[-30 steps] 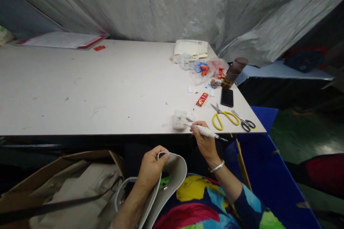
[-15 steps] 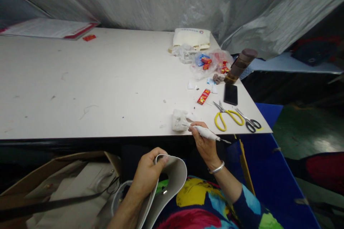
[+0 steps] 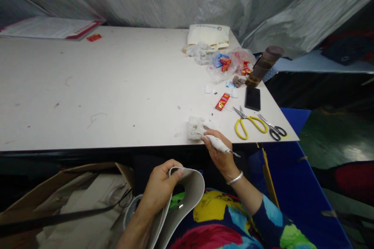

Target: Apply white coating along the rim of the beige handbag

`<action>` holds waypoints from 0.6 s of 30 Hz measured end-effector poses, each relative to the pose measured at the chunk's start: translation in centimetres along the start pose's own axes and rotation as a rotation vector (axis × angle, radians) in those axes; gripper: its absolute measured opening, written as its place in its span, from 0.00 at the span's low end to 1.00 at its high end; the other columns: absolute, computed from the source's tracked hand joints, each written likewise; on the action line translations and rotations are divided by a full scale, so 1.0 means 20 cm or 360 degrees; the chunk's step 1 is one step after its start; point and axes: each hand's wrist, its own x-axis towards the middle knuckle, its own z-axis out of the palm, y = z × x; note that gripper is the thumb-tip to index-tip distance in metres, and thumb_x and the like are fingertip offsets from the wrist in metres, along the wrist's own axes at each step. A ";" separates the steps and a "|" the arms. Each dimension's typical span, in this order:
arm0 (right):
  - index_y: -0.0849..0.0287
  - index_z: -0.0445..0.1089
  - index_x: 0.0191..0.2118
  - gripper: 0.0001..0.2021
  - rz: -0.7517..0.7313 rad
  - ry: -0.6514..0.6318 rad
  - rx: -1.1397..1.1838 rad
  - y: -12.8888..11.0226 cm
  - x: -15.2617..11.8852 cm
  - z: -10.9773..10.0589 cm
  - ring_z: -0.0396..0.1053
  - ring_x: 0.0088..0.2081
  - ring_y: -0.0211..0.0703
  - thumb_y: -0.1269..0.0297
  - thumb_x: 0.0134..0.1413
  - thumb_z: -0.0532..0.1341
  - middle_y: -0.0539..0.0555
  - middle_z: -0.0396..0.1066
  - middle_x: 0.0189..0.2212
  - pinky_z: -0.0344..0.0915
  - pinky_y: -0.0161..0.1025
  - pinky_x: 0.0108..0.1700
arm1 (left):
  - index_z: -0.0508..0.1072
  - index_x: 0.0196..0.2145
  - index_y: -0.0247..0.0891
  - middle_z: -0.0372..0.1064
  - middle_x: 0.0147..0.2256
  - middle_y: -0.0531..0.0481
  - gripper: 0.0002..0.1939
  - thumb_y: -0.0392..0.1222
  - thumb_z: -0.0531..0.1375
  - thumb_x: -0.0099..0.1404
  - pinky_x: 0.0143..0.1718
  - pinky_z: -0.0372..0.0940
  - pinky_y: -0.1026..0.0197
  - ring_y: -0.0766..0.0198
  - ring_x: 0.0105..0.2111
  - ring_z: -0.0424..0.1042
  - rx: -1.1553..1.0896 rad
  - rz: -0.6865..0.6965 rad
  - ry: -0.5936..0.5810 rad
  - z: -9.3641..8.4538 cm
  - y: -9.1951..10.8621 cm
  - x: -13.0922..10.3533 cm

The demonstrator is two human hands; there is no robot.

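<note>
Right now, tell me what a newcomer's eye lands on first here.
The left hand pinching a curved grey bag flap over the lap, and the right hand holding a white pen-like tool at the table's near edge. Further right lie yellow-handled scissors.

I see 2 items in hand. The grey-white leather piece (image 3: 187, 190) is a curved, flexible panel, bent over at its top edge and held upright above my lap. The white-handled tool (image 3: 219, 145) is slim and pen-shaped, with a thin dark tip, lying tilted at the table's near edge beside a crumpled white wad (image 3: 195, 128).
</note>
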 end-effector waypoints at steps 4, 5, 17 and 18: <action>0.56 0.74 0.42 0.10 -0.0084 -0.0050 -0.0128 0.00 0.02 0.00 0.76 0.40 0.48 0.55 0.72 0.61 0.55 0.78 0.38 0.69 0.43 0.44 | 0.78 0.32 0.36 0.73 0.29 0.48 0.17 0.55 0.64 0.58 0.37 0.61 0.57 0.57 0.31 0.68 0.0019 0.0020 -0.0032 0.00 0.02 0.00; 0.56 0.74 0.42 0.11 -0.0072 -0.0045 -0.0125 0.00 0.02 0.00 0.76 0.40 0.48 0.55 0.72 0.61 0.55 0.78 0.38 0.69 0.43 0.44 | 0.78 0.32 0.36 0.73 0.29 0.48 0.16 0.54 0.64 0.58 0.37 0.61 0.57 0.57 0.32 0.68 0.0025 0.0024 -0.0048 0.00 0.02 0.00; 0.56 0.74 0.40 0.11 0.0266 0.0028 0.0441 -0.07 -0.03 -0.04 0.73 0.34 0.44 0.53 0.69 0.63 0.52 0.75 0.31 0.69 0.42 0.40 | 0.78 0.34 0.38 0.74 0.30 0.51 0.11 0.48 0.65 0.60 0.37 0.61 0.60 0.59 0.32 0.69 0.0016 0.0080 -0.0136 0.01 -0.03 0.00; 0.56 0.73 0.39 0.12 0.0353 -0.0053 0.0607 -0.09 -0.05 -0.05 0.72 0.31 0.43 0.53 0.70 0.63 0.50 0.74 0.29 0.69 0.41 0.38 | 0.78 0.34 0.38 0.73 0.30 0.51 0.11 0.48 0.65 0.60 0.36 0.60 0.60 0.60 0.31 0.68 0.0007 0.0075 -0.0139 0.01 -0.03 0.00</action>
